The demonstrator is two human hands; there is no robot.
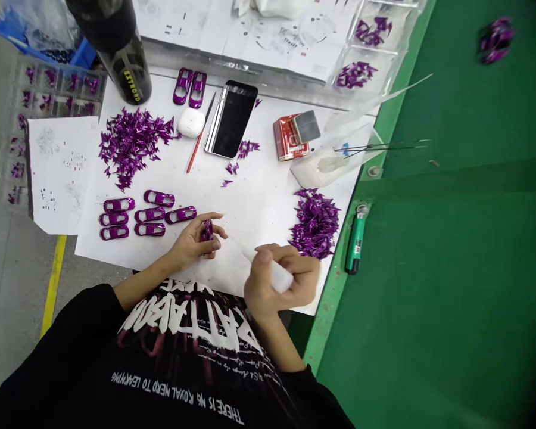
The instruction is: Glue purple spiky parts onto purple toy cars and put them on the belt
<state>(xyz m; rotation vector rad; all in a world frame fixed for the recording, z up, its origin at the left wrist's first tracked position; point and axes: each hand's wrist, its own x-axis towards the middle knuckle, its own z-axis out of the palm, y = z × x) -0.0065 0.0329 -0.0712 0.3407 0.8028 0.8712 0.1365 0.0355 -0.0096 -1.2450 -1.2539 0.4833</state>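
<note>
My left hand (pixel 195 241) is closed around a small purple toy car body (pixel 206 229), held just above the white sheet (pixel 259 196). My right hand (pixel 279 280) is wrapped round a white tube (pixel 280 276) whose thin nozzle (pixel 243 250) points toward the car body and stops a little short of it. To the left of my left hand, several finished-looking purple car bodies (pixel 147 214) lie in rows. A heap of small purple parts (pixel 315 223) lies just beyond my right hand.
A larger pile of purple parts (pixel 131 140), a phone (pixel 231 119), a white earbud case (pixel 190 123), a red pencil (pixel 199 143), a red pack (pixel 290 138), a black bottle (pixel 122 56) and clear trays (pixel 370 53) stand farther back. A green lighter (pixel 356 241) lies on the green table (pixel 451 268).
</note>
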